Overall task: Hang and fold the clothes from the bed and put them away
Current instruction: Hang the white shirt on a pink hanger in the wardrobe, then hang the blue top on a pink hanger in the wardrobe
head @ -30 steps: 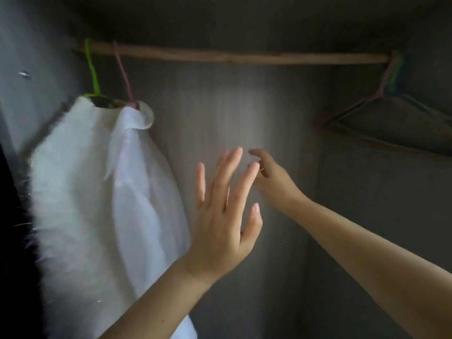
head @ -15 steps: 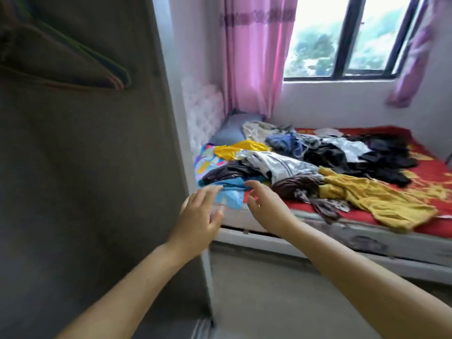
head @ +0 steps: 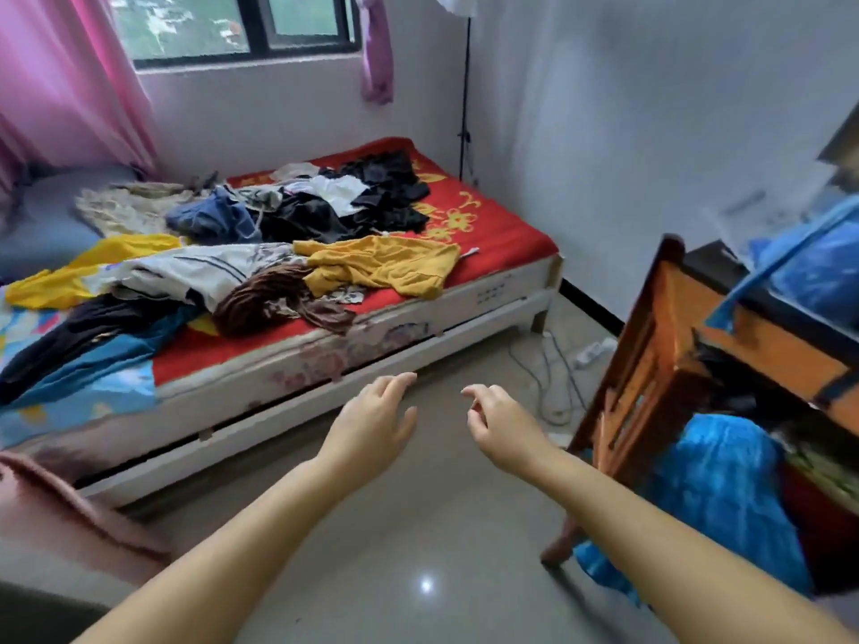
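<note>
1. The bed point(head: 504, 290) is the landmark: it has a red sheet point(head: 492, 234) and a white frame, and it stands under the window point(head: 232, 25).
2. The clothes point(head: 260, 244) lie in a loose pile on the bed, not folded.
3. In the pile, a yellow top point(head: 386, 264) is at the front edge of the bed, with a brown garment point(head: 274, 302) touching it on the side toward the pillow end.
4. Black clothes point(head: 372, 197) lie at the back of the bed, close to the wall.
5. A blue garment point(head: 88, 369) hangs over the front edge of the bed.
6. The left hand point(head: 372, 425) is in the air over the floor point(head: 418, 541), in front of the bed. Its fingers are relaxed and it holds nothing.
7. The right hand point(head: 499, 422) is just beside the left hand, farther from the bed's pillow end. Its fingers are loosely curled and it holds nothing.
8. A pink curtain point(head: 60, 81) hangs behind the bed, beside the window.
9. A wooden stand point(head: 650, 364) with blue plastic point(head: 725, 504) is across the floor from the bed.
</note>
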